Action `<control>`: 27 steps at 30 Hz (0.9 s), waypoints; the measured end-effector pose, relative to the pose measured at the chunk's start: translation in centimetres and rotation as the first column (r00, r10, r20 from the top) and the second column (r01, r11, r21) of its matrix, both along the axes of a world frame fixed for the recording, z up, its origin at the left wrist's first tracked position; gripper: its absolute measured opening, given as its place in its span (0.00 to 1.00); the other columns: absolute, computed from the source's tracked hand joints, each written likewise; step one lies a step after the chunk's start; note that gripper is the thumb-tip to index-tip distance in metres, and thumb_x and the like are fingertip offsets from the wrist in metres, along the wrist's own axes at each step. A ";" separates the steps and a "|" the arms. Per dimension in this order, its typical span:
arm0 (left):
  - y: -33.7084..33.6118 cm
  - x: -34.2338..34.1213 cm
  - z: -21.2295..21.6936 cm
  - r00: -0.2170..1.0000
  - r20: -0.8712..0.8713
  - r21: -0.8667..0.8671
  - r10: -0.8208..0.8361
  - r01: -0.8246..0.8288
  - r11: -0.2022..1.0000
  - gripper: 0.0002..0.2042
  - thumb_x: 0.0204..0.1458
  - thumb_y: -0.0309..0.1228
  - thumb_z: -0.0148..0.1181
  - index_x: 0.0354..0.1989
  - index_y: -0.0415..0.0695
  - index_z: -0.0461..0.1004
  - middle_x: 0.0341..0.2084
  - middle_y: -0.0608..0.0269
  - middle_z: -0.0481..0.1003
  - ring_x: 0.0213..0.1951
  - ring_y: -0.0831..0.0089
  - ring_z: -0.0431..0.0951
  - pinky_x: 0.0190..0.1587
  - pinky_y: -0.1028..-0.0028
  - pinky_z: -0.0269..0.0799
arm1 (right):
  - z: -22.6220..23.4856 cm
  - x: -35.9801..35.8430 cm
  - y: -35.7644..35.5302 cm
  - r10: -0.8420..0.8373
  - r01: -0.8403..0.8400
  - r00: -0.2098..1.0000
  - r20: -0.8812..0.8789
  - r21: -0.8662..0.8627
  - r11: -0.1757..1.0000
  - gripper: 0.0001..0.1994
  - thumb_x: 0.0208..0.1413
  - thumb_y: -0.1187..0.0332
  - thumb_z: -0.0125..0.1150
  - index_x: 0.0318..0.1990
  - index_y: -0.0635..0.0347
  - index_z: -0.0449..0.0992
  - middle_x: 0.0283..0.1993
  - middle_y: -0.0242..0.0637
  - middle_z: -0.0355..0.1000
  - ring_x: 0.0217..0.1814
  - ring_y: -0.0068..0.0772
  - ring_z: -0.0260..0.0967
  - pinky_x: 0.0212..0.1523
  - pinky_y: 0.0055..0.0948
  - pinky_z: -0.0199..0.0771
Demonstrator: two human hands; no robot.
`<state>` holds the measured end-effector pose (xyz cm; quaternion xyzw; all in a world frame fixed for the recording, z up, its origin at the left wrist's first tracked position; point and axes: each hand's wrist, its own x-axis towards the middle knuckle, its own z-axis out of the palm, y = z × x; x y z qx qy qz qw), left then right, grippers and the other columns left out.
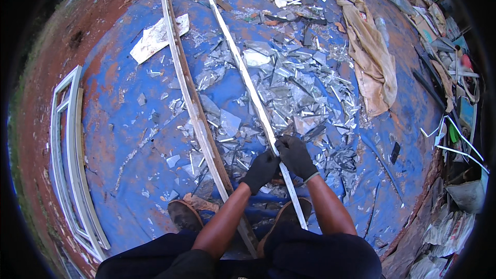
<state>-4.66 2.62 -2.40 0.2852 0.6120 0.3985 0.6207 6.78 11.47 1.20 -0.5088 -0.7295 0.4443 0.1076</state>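
A long, narrow white bar [251, 90], perhaps a metal or window-frame strip, runs from the far side of the blue sheet back between my legs. My left hand [261, 170], in a dark glove, is closed at the bar's left side. Just beyond it, my right hand [297, 156], gloved too, is closed on the bar from the right. The fingertips meet close together at the bar and are partly hidden. Left of the bar lies a second long rail [191, 98], pale with a brown side, passing under my left forearm.
Broken glass shards [289, 85] cover the blue sheet [124, 139] beyond and around my hands. A tan cloth [367, 57] lies at the far right, white window frames [67, 150] at the left. Scrap and bags line the right edge. My shoes [184, 216] stand near the shards.
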 end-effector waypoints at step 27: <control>-0.7 0.8 0.8 0.942 0.335 0.177 -0.025 -0.036 0.984 0.11 0.52 0.24 0.62 0.42 0.38 0.69 0.27 0.62 0.76 0.28 0.76 0.77 0.33 0.74 0.75 | -0.6 0.2 -0.7 -0.510 0.255 0.797 -0.323 -0.586 0.769 0.16 0.64 0.59 0.53 0.37 0.64 0.76 0.27 0.34 0.73 0.24 0.20 0.68 0.24 0.23 0.66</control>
